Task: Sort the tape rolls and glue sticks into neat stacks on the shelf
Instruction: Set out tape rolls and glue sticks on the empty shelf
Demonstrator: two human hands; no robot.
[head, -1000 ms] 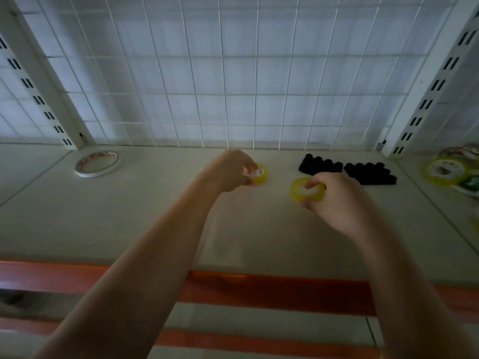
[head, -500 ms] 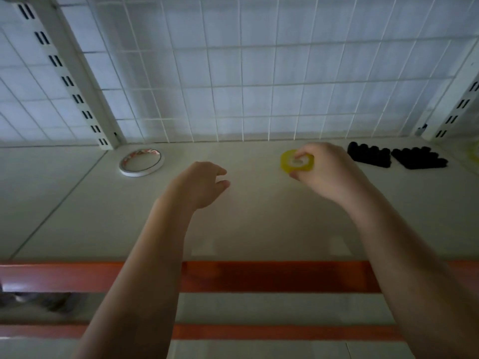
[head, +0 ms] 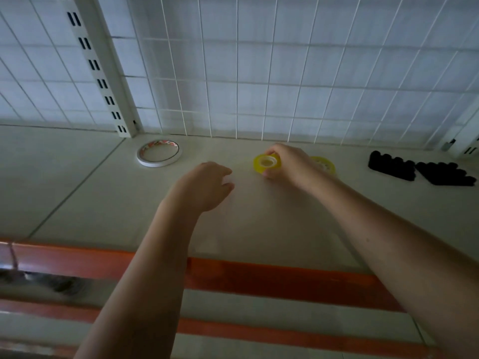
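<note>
The shelf (head: pixel 259 216) lies bare from its front edge to mid-depth. Toward the back edge stand obstacles: a white roll (head: pixel 159 156) near the back-left upright (head: pixel 103 66), two yellow rolls (head: pixel 267 164) mid-back, and black sticks (head: pixel 420 171) back-right. The grid (head: pixel 285 73) closes the back.

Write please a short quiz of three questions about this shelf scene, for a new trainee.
1. True or false: the left hand holds a tape roll.
2. What does the right hand pinch?
A) a black glue stick
B) the yellow tape roll
C) the wide white tape roll
3. Fill in: the black glue sticks lie to the ____ of both hands.

Key: 1 false, it is empty, with relaxed fingers; 2 B; 3 right.
</note>
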